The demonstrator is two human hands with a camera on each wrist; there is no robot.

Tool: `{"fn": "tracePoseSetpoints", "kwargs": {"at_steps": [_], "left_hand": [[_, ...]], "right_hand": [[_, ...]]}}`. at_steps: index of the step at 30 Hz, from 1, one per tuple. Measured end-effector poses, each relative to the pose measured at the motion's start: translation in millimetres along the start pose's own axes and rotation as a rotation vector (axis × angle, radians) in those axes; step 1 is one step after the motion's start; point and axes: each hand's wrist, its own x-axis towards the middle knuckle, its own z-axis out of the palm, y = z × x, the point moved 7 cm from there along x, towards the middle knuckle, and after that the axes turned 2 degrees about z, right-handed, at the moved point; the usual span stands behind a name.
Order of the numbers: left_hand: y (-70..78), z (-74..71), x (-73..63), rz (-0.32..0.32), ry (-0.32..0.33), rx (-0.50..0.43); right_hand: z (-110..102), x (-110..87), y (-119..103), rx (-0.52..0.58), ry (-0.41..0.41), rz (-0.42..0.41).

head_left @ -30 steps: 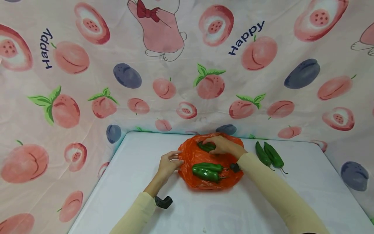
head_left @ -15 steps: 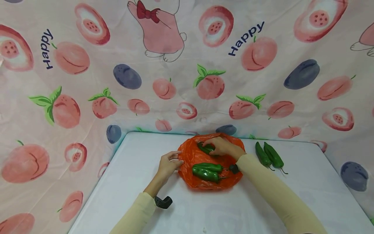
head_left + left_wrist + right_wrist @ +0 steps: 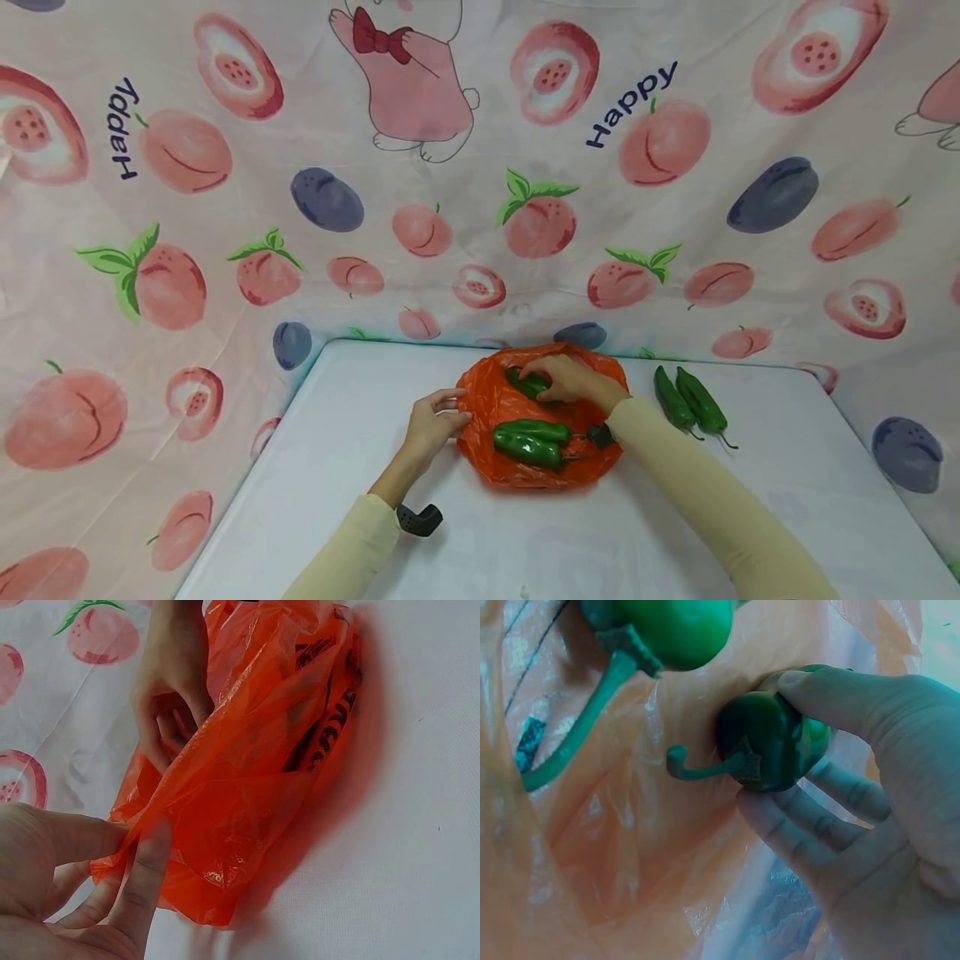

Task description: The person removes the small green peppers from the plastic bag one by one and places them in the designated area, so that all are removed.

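An orange-red plastic bag (image 3: 487,400) lies spread wide on the white table. My left hand (image 3: 431,429) pinches the bag's left rim between thumb and fingers, as the left wrist view shows with the film (image 3: 217,817) between them. Inside the bag, at the back, my right hand (image 3: 566,379) grips a green pepper (image 3: 529,383). In the right wrist view, thumb and fingers lie around that pepper (image 3: 765,742), its curled stem pointing away from the palm. Two more green peppers, one behind (image 3: 543,428) and one in front (image 3: 528,448), lie side by side nearer the bag's front.
To the right of the bag, a pair of green peppers (image 3: 701,400) lies on the white table (image 3: 787,500). A fruit-printed cloth (image 3: 480,208) hangs behind the table and along its sides. Black cameras, such as the left wrist's (image 3: 420,520), sit on both wrists.
My right wrist has shifted slightly to the left, with the hand staying on the same pepper. The left hand keeps its place on the bag's rim.
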Motion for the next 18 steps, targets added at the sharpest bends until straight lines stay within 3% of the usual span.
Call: {"fn": "tracePoseSetpoints", "kwargs": {"at_steps": [12,18], "left_hand": [[-4.1,-0.4,-0.1,-0.001,0.006,-0.011],[-3.5,-0.9,-0.1,0.004,0.006,-0.012]], "right_hand": [[0.8,-1.4,-3.9,0.021,-0.005,-0.017],[1.0,-3.9,-6.6,0.029,-0.048,0.024]]}}
